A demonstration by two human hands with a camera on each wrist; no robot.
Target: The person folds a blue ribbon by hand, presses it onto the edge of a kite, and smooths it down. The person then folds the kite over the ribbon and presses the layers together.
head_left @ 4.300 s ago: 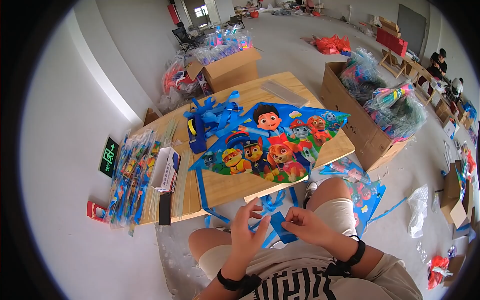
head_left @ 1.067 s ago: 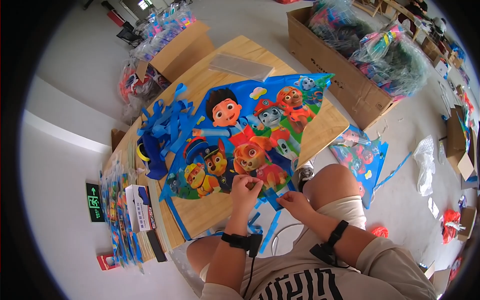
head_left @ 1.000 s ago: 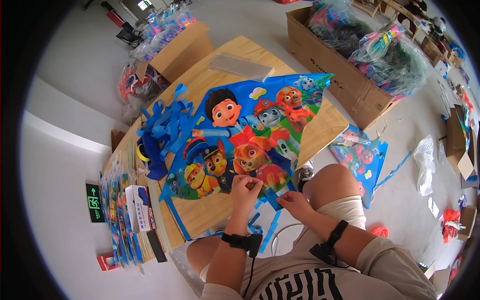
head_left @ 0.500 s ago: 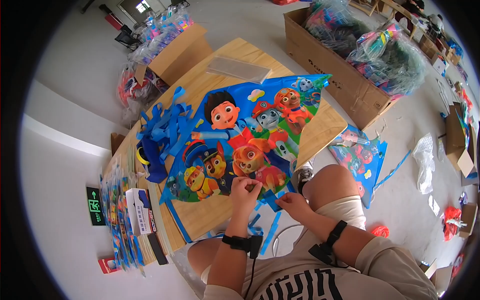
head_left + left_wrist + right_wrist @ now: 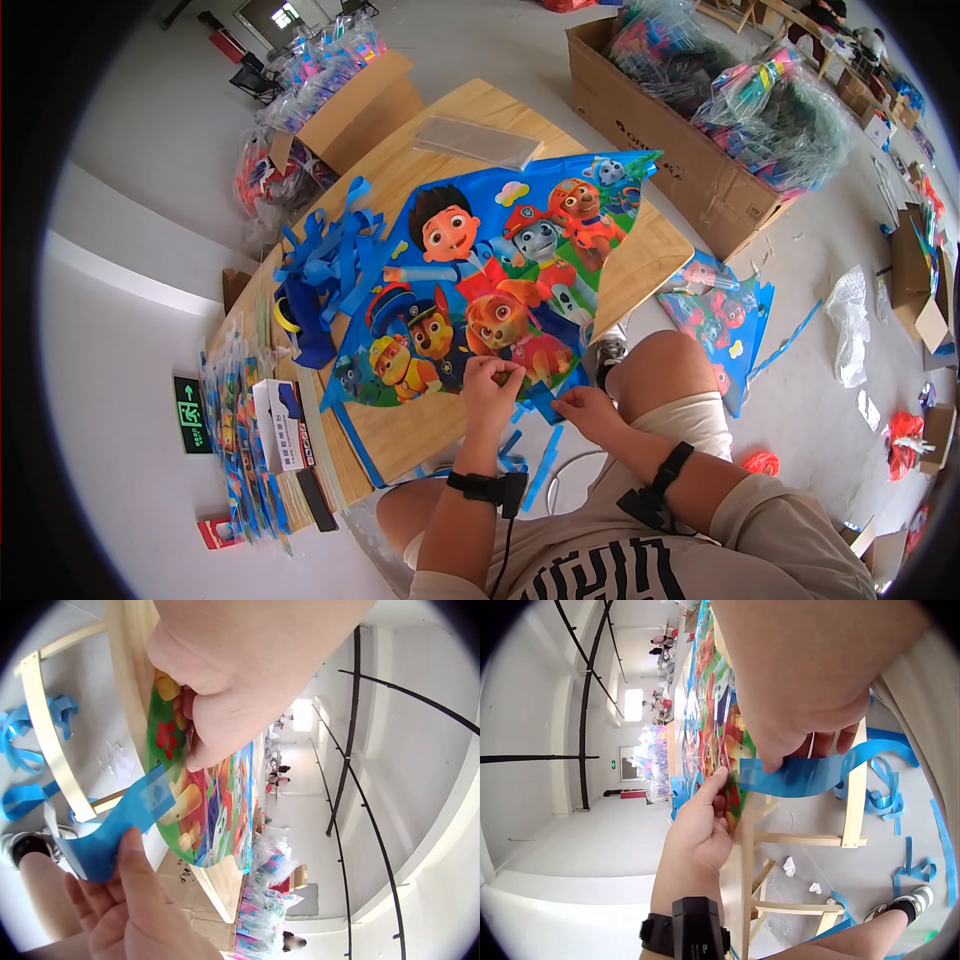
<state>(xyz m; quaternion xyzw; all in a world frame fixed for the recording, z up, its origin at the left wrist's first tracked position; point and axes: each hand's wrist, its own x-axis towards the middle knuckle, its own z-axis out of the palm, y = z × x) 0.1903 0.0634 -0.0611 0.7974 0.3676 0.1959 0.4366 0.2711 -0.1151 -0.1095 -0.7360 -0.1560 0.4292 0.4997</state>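
Head view: My left hand (image 5: 492, 392) is at the near edge of the printed sheet (image 5: 490, 285), fingers curled in; whether they pinch anything I cannot tell. My right hand (image 5: 588, 412), just beside it, grips a short blue strip (image 5: 543, 402) at the same edge. The sheet lies picture side up on the wooden tabletop (image 5: 395, 435). Left of it: a tangle of blue ribbon (image 5: 330, 250), then a blue holder (image 5: 312, 335) with a yellow ring. A clear flat piece (image 5: 478, 140) lies near the sheet's far edge. A large cardboard box (image 5: 675, 145) filled with clear bags stands beyond the tabletop.

Left wrist view: The strip's end overlaps the sheet's green border; the rest curves away past the edge. My right thumb lies on the strip, fingers behind it. A wooden frame (image 5: 54, 735) shows below the tabletop.

Right wrist view: My left thumb tip touches the sheet, just beside the strip's end. Blue lengths (image 5: 886, 796) lie on the floor. A black device (image 5: 696, 930) is strapped at my left wrist.
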